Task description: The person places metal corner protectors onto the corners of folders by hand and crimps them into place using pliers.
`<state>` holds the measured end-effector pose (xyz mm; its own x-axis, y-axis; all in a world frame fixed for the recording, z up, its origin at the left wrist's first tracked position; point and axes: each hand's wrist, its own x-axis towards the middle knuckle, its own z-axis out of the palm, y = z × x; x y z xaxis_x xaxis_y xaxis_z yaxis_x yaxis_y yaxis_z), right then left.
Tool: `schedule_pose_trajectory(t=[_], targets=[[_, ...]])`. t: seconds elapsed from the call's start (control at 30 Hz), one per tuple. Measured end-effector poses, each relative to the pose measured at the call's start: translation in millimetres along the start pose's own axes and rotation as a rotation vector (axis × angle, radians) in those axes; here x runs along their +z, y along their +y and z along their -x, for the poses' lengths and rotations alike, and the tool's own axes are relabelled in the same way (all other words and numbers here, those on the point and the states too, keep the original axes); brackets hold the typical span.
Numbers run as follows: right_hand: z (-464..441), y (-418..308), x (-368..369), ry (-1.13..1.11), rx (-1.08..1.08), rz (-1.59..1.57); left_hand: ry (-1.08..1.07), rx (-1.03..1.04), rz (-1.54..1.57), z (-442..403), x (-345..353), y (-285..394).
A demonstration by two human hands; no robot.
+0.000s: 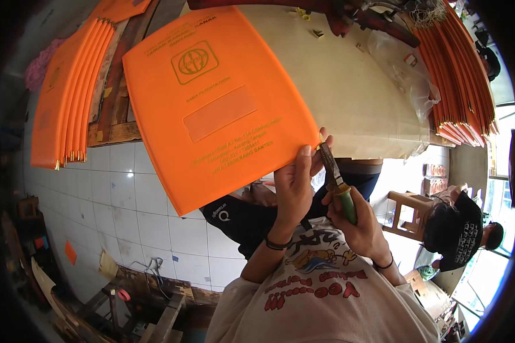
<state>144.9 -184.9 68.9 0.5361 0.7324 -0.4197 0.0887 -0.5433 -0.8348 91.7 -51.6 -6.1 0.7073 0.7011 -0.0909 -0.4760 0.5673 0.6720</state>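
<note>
An orange folder with gold print, a round emblem and a clear window hangs tilted in front of me. My left hand is closed on its lower right corner, with the thumb on the cover. In my right hand is a green-handled metal tool, its narrow dark head pointing up. The tool's tip touches or nearly touches the folder's corner, where a small gold-coloured spot shows. Whether the tool is pliers or a blade, I cannot tell. My fingers partly hide the corner.
Stacked orange folders with metal corners lie at the left, and another stack at the right. Small brass pieces and a plastic bag lie on the worktable. Another person sits at the right.
</note>
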Motion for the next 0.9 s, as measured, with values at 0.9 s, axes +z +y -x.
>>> schedule_pose_trajectory(t=[0.9], targets=[[-4,10,12,0.081,0.082,-0.093,-0.026,0.059,-0.033,-3,-3,-3]])
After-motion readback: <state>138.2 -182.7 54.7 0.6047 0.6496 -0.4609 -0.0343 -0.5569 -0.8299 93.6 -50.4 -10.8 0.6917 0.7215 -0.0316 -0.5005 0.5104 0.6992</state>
